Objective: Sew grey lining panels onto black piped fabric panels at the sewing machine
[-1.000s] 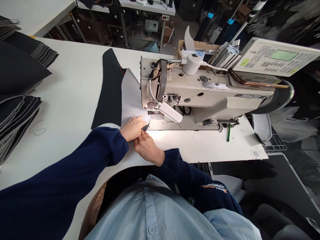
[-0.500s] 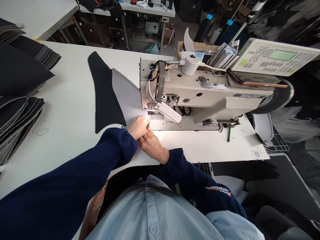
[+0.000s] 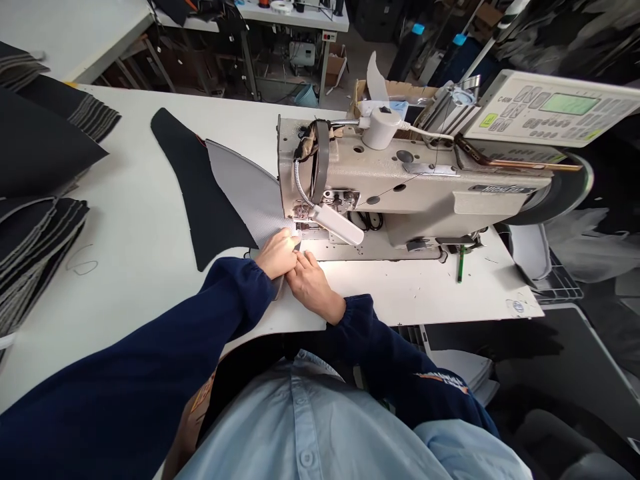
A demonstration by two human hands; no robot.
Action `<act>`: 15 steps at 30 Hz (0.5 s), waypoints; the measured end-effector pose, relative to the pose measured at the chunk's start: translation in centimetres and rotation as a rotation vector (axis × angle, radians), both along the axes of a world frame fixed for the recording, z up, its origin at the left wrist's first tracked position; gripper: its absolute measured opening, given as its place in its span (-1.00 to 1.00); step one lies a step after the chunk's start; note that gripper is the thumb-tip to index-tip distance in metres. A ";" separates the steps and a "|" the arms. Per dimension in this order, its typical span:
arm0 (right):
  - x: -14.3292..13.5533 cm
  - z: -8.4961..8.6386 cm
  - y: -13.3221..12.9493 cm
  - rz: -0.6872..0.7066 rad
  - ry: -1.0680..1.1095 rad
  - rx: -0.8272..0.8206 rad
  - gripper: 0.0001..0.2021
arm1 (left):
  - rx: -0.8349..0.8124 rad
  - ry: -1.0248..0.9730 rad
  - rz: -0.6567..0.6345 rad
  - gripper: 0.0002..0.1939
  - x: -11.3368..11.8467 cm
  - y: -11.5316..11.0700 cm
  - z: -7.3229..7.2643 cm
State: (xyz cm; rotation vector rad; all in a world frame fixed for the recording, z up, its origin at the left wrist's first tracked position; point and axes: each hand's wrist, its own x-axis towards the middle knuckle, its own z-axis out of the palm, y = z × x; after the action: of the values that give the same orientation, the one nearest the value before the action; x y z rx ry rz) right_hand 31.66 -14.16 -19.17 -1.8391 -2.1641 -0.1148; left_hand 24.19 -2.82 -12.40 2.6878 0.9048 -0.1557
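Observation:
My left hand point(image 3: 278, 253) is closed on the fabric at the near end of the sewing machine point(image 3: 345, 173), close to the needle area. Touching it from the right, my right hand point(image 3: 311, 283) pinches the fabric's edge, its fingertips partly hidden. The grey fabric panel point(image 3: 245, 190) runs from under the machine's head out to the left. Joined along its left side is a black fabric panel point(image 3: 193, 187), lying flat on the white table. A small lit lamp point(image 3: 337, 225) shines on the spot by my fingers.
Stacks of cut dark fabric point(image 3: 40, 247) lie at the table's left. A control panel point(image 3: 555, 107) sits above the machine's right end, and a green pen point(image 3: 461, 264) stands by its base. Behind is a cardboard box point(image 3: 357, 100).
The joined panels have turned, the far end of the black one swinging left. My right hand has shifted slightly right; my left hand stays near the needle.

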 end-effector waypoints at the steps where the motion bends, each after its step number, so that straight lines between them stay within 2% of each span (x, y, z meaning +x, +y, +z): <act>1: 0.0 -0.1 0.0 -0.004 -0.009 0.002 -0.69 | 0.004 -0.009 -0.012 -0.57 -0.5 -0.2 0.1; 5: 0.0 0.0 0.1 -0.029 -0.012 -0.002 -0.64 | 0.021 0.018 -0.037 -0.61 -2.2 -1.0 0.6; 10: 0.6 0.2 0.5 -0.070 0.011 0.011 -0.68 | -0.002 0.063 -0.034 -0.62 -2.9 -1.4 1.2; 15: 1.0 -0.1 0.5 -0.060 0.011 0.085 -0.67 | 0.037 0.015 -0.040 -0.62 -3.5 -1.1 0.7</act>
State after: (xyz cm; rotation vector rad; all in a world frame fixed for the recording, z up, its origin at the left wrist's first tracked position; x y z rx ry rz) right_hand 32.66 -13.71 -19.24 -1.8534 -2.0642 -0.2053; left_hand 20.69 -3.89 -11.71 2.7441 0.8663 -0.1691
